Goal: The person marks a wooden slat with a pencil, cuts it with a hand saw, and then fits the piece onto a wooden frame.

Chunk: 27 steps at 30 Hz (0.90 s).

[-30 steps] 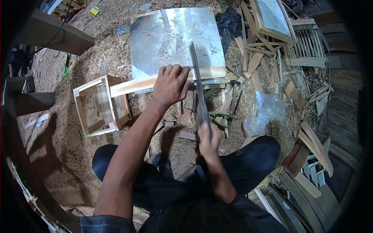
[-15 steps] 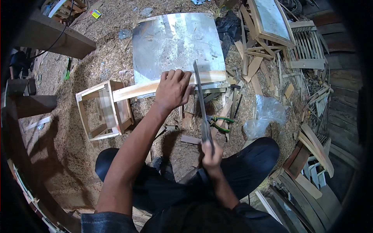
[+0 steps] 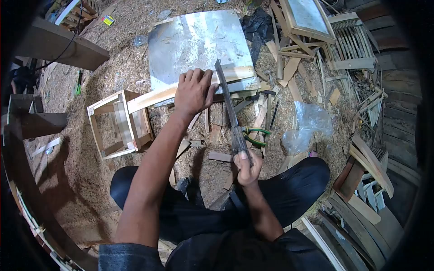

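Observation:
My left hand [image 3: 194, 91] presses down on a long pale wooden strip [image 3: 153, 97], its fingers curled over the far edge. The strip lies across the near side of a low worktable with a scuffed metallic top [image 3: 201, 43]. A handsaw [image 3: 229, 105] crosses the strip just right of that hand, blade pointing away from me. My right hand [image 3: 248, 168] is closed around the saw's near end. Under the strip's left end stands a small wooden frame [image 3: 122, 122]. Pliers with green-and-black handles [image 3: 255, 137] lie right of the saw.
Sawdust and offcuts cover the floor. A clear plastic bag [image 3: 307, 126] lies to the right, with a hammer [image 3: 267, 92] near the table corner. Framed panels [image 3: 309, 18] and slatted pieces [image 3: 355, 43] are stacked at the far right. A thick beam [image 3: 68, 47] juts in from the left.
The saw and my right hand have shifted slightly forward, away from me. My left hand keeps its place on the strip. The whole view has moved a little.

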### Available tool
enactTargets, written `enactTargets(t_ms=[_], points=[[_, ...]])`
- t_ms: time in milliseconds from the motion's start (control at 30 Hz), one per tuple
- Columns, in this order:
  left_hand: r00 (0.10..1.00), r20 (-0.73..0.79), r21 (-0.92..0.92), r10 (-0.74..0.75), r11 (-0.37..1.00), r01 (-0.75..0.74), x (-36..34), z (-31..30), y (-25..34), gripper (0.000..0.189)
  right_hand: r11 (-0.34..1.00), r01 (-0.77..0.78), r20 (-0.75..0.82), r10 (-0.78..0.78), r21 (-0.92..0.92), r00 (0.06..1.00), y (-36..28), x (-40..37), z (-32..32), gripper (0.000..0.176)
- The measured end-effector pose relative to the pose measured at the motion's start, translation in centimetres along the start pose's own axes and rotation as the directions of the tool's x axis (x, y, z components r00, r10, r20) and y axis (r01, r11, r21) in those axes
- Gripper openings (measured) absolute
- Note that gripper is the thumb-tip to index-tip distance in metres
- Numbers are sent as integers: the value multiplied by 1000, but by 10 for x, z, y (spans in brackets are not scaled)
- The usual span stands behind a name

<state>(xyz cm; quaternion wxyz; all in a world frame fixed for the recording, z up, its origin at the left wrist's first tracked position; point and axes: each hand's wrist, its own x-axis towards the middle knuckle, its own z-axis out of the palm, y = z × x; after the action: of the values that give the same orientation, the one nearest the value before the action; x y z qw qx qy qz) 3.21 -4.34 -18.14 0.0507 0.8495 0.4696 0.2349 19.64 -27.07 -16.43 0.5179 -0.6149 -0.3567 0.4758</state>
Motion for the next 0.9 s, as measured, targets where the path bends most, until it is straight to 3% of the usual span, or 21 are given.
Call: enactTargets(t_ms=[100, 200, 267, 300, 367, 433, 500, 533, 600, 700, 733, 767, 900], points=[[1000, -1, 10, -25, 1000, 25, 0, 3, -1, 42, 994, 60, -41, -56, 95, 998, 0, 1, 5, 35], [998, 8, -52, -58, 997, 58, 1, 1, 1, 43, 998, 55, -61, -56, -23, 997, -6, -5, 4, 35], [995, 30, -110, -93, 989, 96, 5, -4, 0, 44, 930, 349, -93, -360, -119, 928, -16, -7, 1, 33], [989, 64, -173, -131, 975, 140, 7, -5, 0, 45, 921, 350, -83, -341, 170, 936, -24, -6, -2, 28], [995, 13, -195, -95, 976, 96, 9, -9, -1, 43, 894, 313, -134, -284, 320, 949, -46, 11, -7, 27], [984, 109, -321, -141, 932, 169, 15, -24, 5, 35, 969, 217, -143, -233, -119, 962, -87, 48, -14, 29], [998, -46, -299, -49, 954, 33, 22, -31, 7, 26, 922, 216, -228, -297, -322, 927, -92, 94, -21, 29], [995, -78, -332, -69, 943, 39, 26, -51, 20, 25, 917, 245, -245, -328, -316, 912, -104, 111, -20, 29], [985, -152, -365, -85, 931, 24, 31, -85, 37, 24, 905, 415, -248, -424, -88, 871, -131, 136, -17, 26], [961, -274, -338, -17, 938, -80, 36, -125, 50, 24, 886, 461, -154, -449, 47, 880, -171, 155, -15, 25], [940, -341, -289, 24, 949, -129, 37, -138, 54, 24, 812, 544, -109, -534, 211, 838, -192, 151, -4, 27], [914, -401, -237, 67, 956, -174, 38, -151, 59, 24, 786, 521, -63, -532, 334, 844, -212, 141, 4, 28], [837, -525, -130, 155, 957, -259, 40, -180, 74, 23, 792, 511, -11, -539, 334, 842, -244, 105, 31, 22]])
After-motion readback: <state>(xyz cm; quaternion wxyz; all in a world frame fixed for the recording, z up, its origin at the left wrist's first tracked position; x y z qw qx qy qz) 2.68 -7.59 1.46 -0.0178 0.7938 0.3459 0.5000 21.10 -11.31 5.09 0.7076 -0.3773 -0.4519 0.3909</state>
